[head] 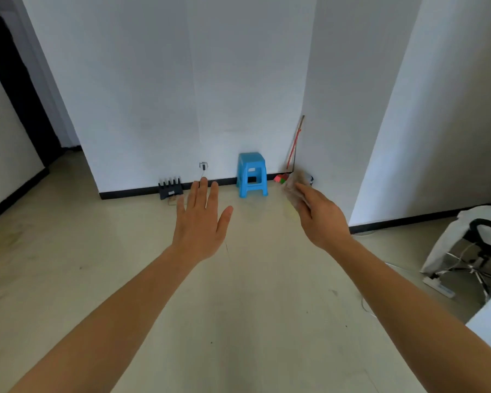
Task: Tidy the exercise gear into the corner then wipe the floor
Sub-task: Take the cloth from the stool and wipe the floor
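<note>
We reach out with our left hand at the frame's centre, fingers straight and spread, while right of centre our right hand grips a blurred, crumpled greyish-brown cloth near the small blue plastic stool against the white wall.

Mid-frame a stool stands on the floor against the wall; left of it a rack sits below a plug; right of it a broom leans in the corner; a chair stands at the right edge.
</note>
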Demonstrator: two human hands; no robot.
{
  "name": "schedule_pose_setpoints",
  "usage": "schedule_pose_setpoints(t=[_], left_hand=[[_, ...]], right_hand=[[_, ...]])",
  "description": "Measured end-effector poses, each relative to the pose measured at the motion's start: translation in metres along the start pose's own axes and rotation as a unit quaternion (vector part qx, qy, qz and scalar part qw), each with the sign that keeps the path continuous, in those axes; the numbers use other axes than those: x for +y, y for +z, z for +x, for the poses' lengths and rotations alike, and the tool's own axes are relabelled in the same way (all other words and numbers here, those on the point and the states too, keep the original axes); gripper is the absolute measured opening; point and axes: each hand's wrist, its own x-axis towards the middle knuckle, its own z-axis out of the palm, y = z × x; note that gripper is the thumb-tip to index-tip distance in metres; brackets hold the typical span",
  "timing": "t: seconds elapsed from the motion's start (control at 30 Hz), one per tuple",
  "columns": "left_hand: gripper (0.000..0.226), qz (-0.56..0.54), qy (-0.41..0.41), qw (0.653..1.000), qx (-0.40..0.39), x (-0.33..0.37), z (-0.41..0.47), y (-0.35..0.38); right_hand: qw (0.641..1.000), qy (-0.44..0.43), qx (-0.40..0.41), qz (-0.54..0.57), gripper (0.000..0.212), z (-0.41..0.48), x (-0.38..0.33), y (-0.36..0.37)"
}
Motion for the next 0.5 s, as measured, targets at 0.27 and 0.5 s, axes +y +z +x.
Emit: schedule_pose_setpoints(t=[0.27,0.5], left_hand=[[0.07,0.016,0.042,0.997,-0.061,-0.019,0.228,0.15],[0.071,0.028,0.072,0.994,-0.077,-0.035,0.448,0.249]], right_hand=[[0.998,0.06,-0.006,-0.01,0.042,0.171,0.122,0.135],[0.976,-0.028,-0.126,-0.177,0.068,0.357,0.22,0.249]])
